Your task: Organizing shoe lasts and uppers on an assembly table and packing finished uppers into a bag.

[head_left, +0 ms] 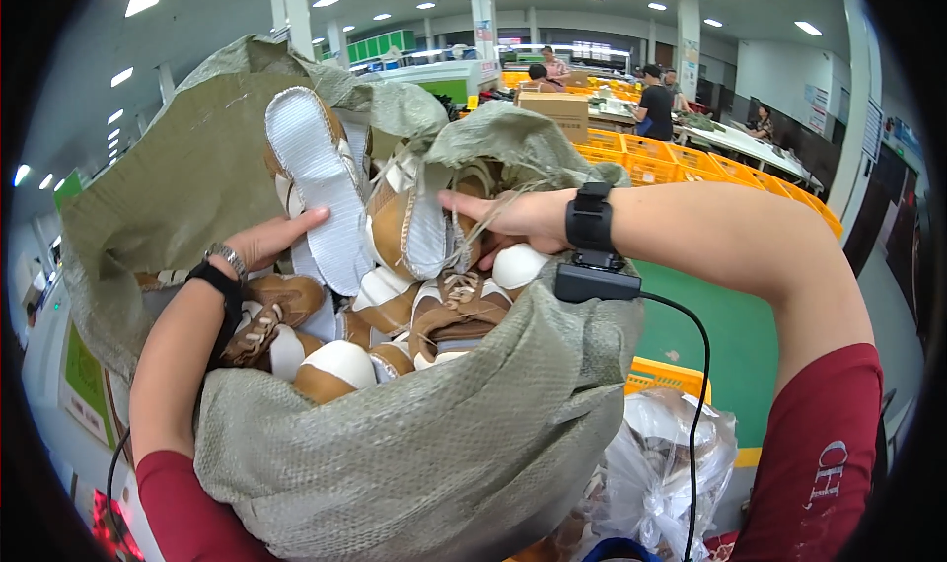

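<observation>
1. So, left hand [271, 239] lies open against a white-soled shoe upper [314, 182] inside the green woven sack [414, 454].
2. Right hand [513, 222] pinches another brown upper [409, 229], fingers closed on it.

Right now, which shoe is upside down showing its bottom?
The tall shoe by the left hand: its white ridged sole faces out. The other shoes show brown and white uppers.

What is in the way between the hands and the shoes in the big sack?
Nothing visible. The left hand already lies against a shoe upper with a white sole, and the right hand reaches in among the brown and white shoe uppers. The woven sack is open at the top; its cloth sits behind and around them.
</observation>
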The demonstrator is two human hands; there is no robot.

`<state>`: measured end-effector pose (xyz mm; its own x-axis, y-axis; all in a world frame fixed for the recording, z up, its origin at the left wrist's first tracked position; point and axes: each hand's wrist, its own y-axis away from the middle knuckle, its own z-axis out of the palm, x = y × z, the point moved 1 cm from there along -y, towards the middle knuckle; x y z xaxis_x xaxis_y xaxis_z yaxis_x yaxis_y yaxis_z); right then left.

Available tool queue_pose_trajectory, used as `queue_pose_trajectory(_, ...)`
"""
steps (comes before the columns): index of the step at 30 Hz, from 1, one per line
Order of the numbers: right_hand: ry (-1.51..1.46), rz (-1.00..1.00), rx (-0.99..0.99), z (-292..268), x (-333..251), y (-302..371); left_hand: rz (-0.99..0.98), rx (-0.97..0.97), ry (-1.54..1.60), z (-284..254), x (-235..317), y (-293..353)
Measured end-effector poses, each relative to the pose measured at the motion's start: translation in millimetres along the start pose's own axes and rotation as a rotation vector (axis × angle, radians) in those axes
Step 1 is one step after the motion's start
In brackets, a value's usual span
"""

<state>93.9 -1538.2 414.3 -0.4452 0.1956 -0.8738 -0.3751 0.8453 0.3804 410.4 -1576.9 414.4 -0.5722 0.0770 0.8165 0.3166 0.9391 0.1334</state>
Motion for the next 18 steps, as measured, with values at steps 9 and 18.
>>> queue_pose_trajectory(9, 0.034, -0.029, -0.188, 2.1, -11.8, 9.2, 0.256, 0.057, 0.16, 32.3, 42.9, 21.0)
queue_pose_trajectory(18, -0.037, -0.355, -0.272, 12.8, -16.7, 74.2, 0.547, 0.207, -0.094, 60.6, 114.3, 82.2)
